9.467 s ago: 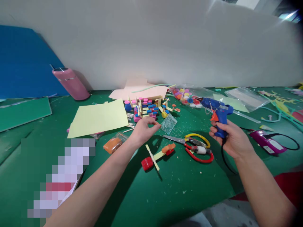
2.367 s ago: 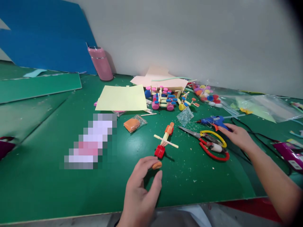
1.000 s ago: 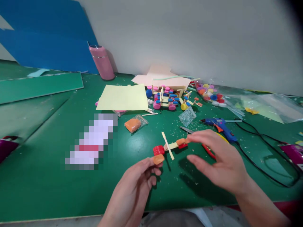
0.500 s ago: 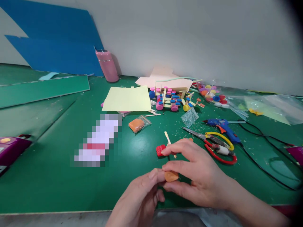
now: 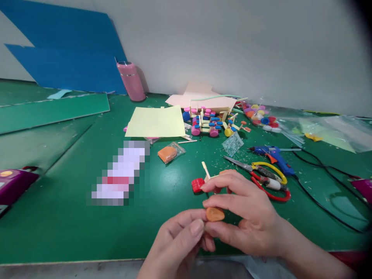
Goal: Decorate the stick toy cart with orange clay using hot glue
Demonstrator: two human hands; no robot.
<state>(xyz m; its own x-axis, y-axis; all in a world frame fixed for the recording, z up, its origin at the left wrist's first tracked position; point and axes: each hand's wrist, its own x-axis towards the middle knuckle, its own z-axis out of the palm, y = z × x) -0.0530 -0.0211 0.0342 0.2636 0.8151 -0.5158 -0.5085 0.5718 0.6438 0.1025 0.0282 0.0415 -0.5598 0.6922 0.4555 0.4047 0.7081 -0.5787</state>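
A small flattened piece of orange modelling clay (image 5: 215, 214) is between my hands near the table's front edge. My right hand (image 5: 247, 211) pinches it between the fingers above and the thumb below. From the left, my left hand (image 5: 180, 236) presses index finger and thumb together at its edge. Just beyond my right fingertips lies a red bottle-cap-like wheel (image 5: 198, 185) with a wooden stick (image 5: 205, 169) beside it, partly hidden by that hand. Farther off, an orange clay block (image 5: 167, 154) lies in a clear wrapper.
Scissors (image 5: 271, 182) and a blue glue gun (image 5: 273, 157) with a black cord lie on the right. Small stick-and-cap models (image 5: 206, 126) stand behind, near a yellow sheet (image 5: 157, 122). A pink bottle (image 5: 132, 81) stands by the wall; a blurred-out object (image 5: 124, 166) lies left.
Both hands have shifted slightly right with the clay piece. The clay is turned so more of its flat face shows. My left thumb has come up beside the index finger.
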